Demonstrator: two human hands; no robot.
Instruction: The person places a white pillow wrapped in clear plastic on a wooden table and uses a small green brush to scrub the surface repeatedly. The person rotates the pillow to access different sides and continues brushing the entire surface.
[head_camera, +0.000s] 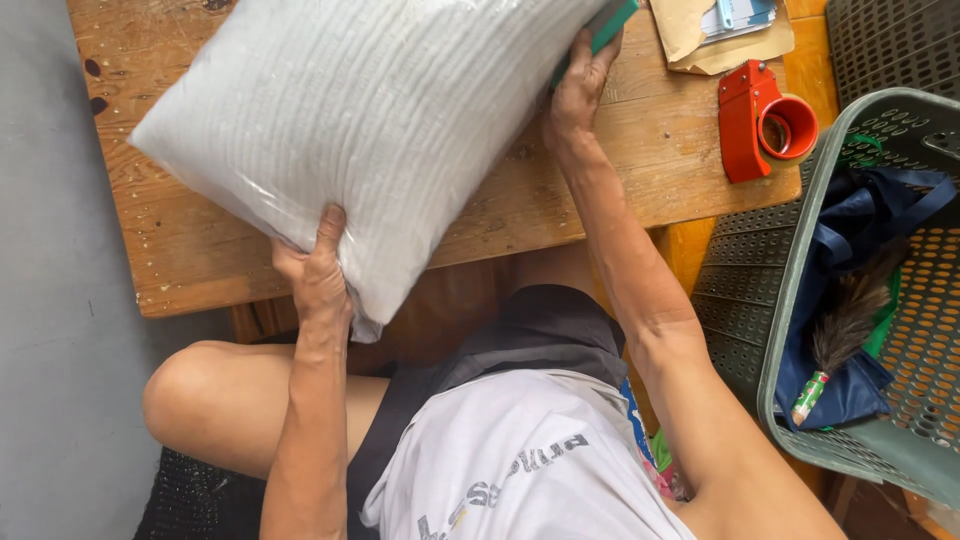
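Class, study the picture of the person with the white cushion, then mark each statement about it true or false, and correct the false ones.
1. Both hands grip the cushion. True: left hand at its lower edge, right hand at its upper right.
2. The tape dispenser is blue. False: it is red.
3. A feather duster lies in the basket. True.
4. The cushion lies flat on the floor. False: it is held over the wooden table.

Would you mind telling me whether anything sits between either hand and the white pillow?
Nothing visible does. The left hand grips the white pillow's lower corner directly, and the right hand presses on its right edge, also touching a green item there.
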